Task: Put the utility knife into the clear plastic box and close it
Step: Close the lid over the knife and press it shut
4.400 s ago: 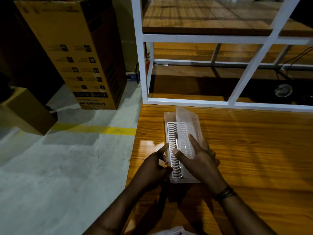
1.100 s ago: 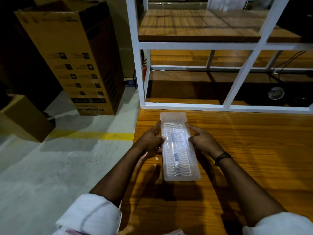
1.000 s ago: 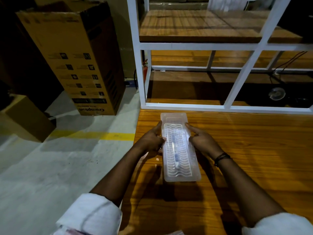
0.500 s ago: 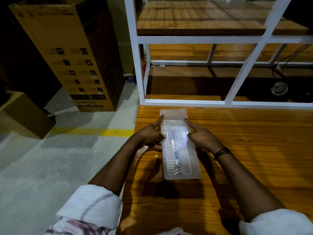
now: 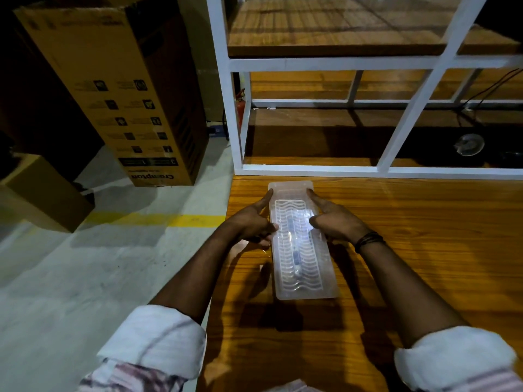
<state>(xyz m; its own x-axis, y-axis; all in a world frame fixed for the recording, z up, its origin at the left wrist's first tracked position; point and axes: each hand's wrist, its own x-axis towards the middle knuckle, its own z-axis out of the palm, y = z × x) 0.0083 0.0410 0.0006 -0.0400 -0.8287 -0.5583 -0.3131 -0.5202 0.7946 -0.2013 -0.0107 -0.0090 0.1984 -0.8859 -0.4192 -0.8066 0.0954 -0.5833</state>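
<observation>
Left hand (image 5: 250, 223) and right hand (image 5: 335, 222) pressed against opposite long sides of the clear plastic box (image 5: 301, 244), index fingers stretched toward its far corners, thumbs on the closed lid, remaining fingers curled. Utility knife (image 5: 294, 247) visible inside, lying lengthwise. Box flat on the desk (image 5: 418, 244), near its left edge. White shelf frame (image 5: 311, 169) just beyond the box; cardboard carton (image 5: 119, 89) on the floor, far left.

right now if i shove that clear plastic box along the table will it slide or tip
The clear plastic box lies long, low and flat on the glossy wooden table, so it should slide rather than tip. Its thin, see-through walls suggest it is light and may flex. The utility knife inside might rattle.
</observation>
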